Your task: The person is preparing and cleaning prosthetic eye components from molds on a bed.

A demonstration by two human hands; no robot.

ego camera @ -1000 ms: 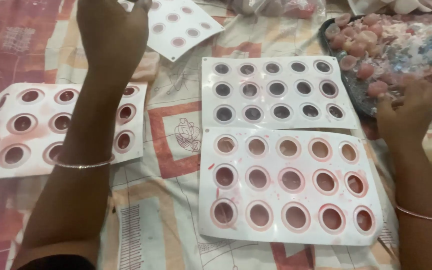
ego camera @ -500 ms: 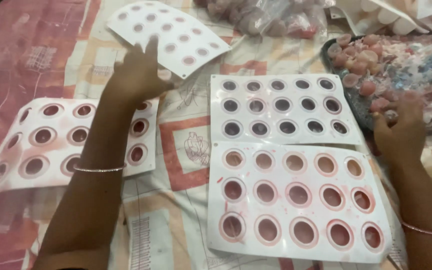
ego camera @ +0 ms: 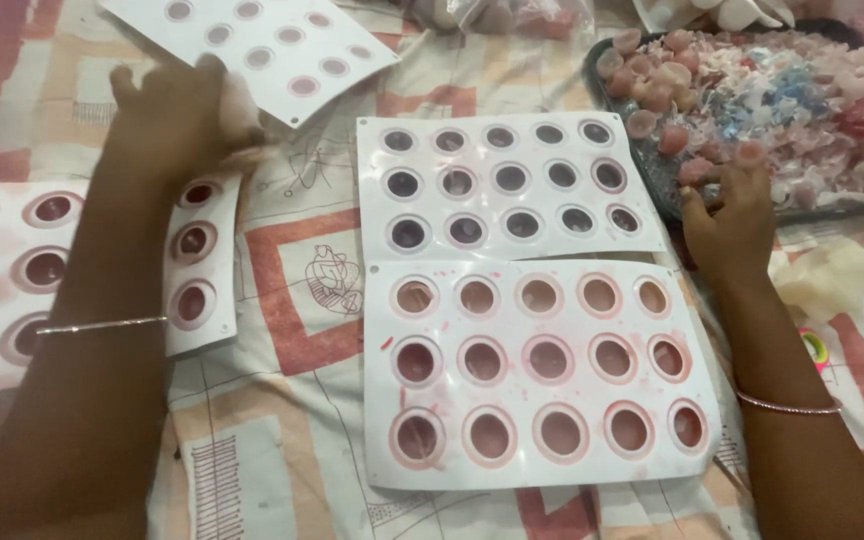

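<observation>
As I take stock through the head camera, four white sheet moulds with round cavities lie on a patterned cloth (ego camera: 302, 330).

Item one: the left hand (ego camera: 177, 125), seen from the back, is closed around a small pale lump (ego camera: 242, 110) at the top corner of the left mould (ego camera: 192, 265). What the lump is, I cannot tell; the fingers themselves are hidden.

Item two: the right hand (ego camera: 737, 220) rests at the near rim of the dark tray (ego camera: 642, 165), fingers curled down and touching the pink discs (ego camera: 667, 100) at that edge. Whether it pinches one, I cannot tell. The tray is heaped with pink, white and bluish pieces (ego camera: 802, 95).

Item three: the near mould (ego camera: 542, 375), between the two arms, has fifteen cavities ringed in red residue and all apparently empty, with red smears on its face.

Item four: the upper mould (ego camera: 507, 180), touching the near one along its far edge, has darker cavities; I cannot say whether they are filled.

Item five: the far mould (ego camera: 262, 45) lies tilted at the top, cavities pinkish.

Status, as I judge it: the near mould looks already turned out, the heap in the tray is large, and the upper, left and far moulds remain to be checked.
</observation>
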